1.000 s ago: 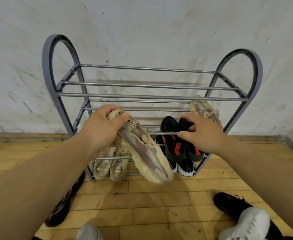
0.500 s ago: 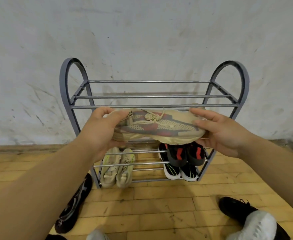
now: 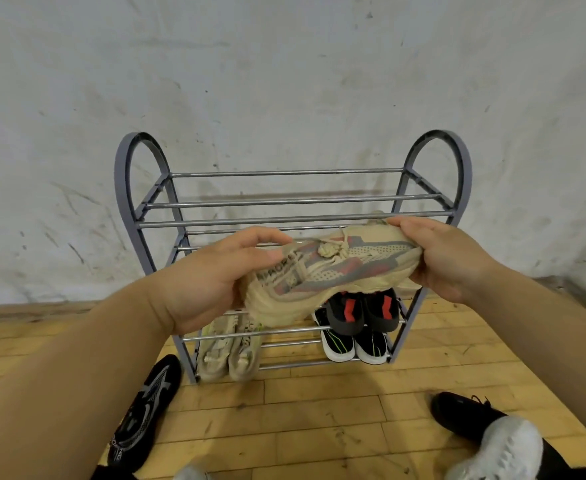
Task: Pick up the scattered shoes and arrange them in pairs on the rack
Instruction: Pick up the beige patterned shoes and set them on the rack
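Note:
I hold a beige knit sneaker (image 3: 333, 271) with red and grey stripes sideways in front of the grey metal shoe rack (image 3: 295, 216). My left hand (image 3: 212, 282) grips its heel end and my right hand (image 3: 447, 258) grips its toe end. A second beige sneaker is partly hidden behind my right hand on the middle tier. On the rack sit a pale beige pair (image 3: 229, 351) at lower left, a black pair with red marks (image 3: 364, 311) and a black pair with white toes (image 3: 355, 348) at right.
A black patterned shoe (image 3: 142, 414) lies on the wooden floor at left of the rack. A black shoe (image 3: 461, 415) lies at lower right, beside a white shoe (image 3: 499, 452). The rack stands against a scuffed white wall. Its top tier holds nothing.
My left hand lifted the beige sneaker from in front of the lower tiers and turned it sideways. My right hand left the black shoes and took its toe. The view pulled back.

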The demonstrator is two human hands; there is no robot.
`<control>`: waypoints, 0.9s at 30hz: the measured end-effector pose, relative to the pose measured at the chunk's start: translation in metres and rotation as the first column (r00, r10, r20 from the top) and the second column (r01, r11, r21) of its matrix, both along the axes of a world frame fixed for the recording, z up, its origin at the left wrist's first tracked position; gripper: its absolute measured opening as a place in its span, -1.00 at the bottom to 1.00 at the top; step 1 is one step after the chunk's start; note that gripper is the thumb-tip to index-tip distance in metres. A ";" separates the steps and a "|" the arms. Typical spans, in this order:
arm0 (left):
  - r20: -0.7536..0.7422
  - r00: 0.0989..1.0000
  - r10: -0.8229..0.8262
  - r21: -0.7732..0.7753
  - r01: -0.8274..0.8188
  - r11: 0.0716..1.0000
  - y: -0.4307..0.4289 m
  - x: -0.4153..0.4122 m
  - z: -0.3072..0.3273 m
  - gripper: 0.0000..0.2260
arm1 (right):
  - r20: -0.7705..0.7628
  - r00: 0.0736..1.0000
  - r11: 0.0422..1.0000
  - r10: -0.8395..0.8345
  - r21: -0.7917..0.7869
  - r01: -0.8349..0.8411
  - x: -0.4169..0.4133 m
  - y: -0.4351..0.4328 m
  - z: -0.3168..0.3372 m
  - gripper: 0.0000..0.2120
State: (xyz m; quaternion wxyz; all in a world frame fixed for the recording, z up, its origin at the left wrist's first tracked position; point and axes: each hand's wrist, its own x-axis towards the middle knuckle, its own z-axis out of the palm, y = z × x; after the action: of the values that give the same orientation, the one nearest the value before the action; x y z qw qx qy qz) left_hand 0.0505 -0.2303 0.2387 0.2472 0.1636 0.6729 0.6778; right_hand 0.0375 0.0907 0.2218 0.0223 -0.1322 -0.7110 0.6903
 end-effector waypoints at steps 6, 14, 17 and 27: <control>-0.020 0.984 -0.178 -0.139 0.174 0.975 0.020 0.004 -0.013 -0.55 | -0.026 0.999 0.993 0.030 0.119 -0.027 0.005 -0.021 0.005 -0.79; -0.052 0.999 0.014 -0.173 -0.023 0.985 0.034 0.003 -0.014 -0.67 | -0.065 0.995 0.969 0.075 0.239 -0.057 0.007 -0.029 0.005 -0.60; -0.050 0.946 0.320 -0.072 -0.323 0.944 0.042 -0.004 -0.018 -0.70 | -0.071 0.980 0.918 0.187 0.369 -0.149 0.015 -0.038 0.010 -0.47; -0.161 0.855 0.493 0.138 -0.475 0.869 0.077 -0.008 -0.021 -0.48 | -0.094 0.861 0.866 0.499 0.032 -0.498 0.025 -0.061 0.010 -0.48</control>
State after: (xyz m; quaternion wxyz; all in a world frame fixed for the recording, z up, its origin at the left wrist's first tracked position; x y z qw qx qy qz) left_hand 0.0429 -0.1534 0.2173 -0.0047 0.0646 0.6805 0.7299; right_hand 0.0628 0.0295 0.2321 -0.1210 0.0907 -0.7213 0.6760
